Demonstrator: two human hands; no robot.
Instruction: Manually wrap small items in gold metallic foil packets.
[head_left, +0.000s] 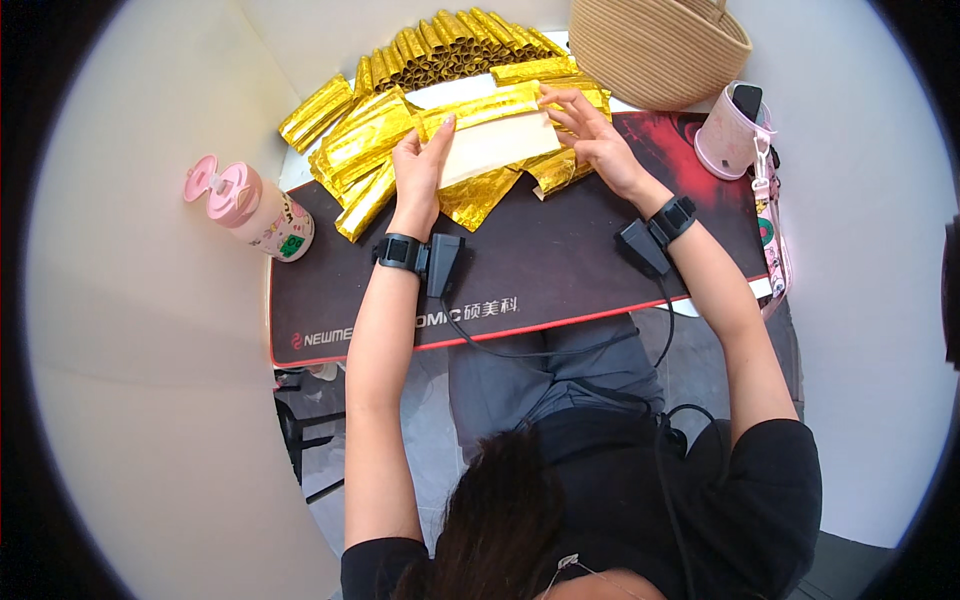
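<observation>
A gold foil paper sheet (500, 145) is between my hands above the table, its pale side facing up and its far edge turned over into a gold band. My left hand (420, 170) grips the left end, thumb on top. At the right end, my right hand (600, 145) has its fingertips on the gold band and its thumb near the pale part; its other fingers are spread. Flat gold foil sheets (365, 145) lie in an overlapping heap left of and beneath this one. Behind them, several rolled gold foil tubes (440, 50) are stacked with their hollow ends toward me.
A dark mat (560, 265) with a red edge covers the table. Left stands a pink-lidded bottle (260, 215), lid flipped up. At right are a woven basket (660, 50) and a pink holder (725, 140) with a dark object inside. A cable (520, 353) links my wrist devices.
</observation>
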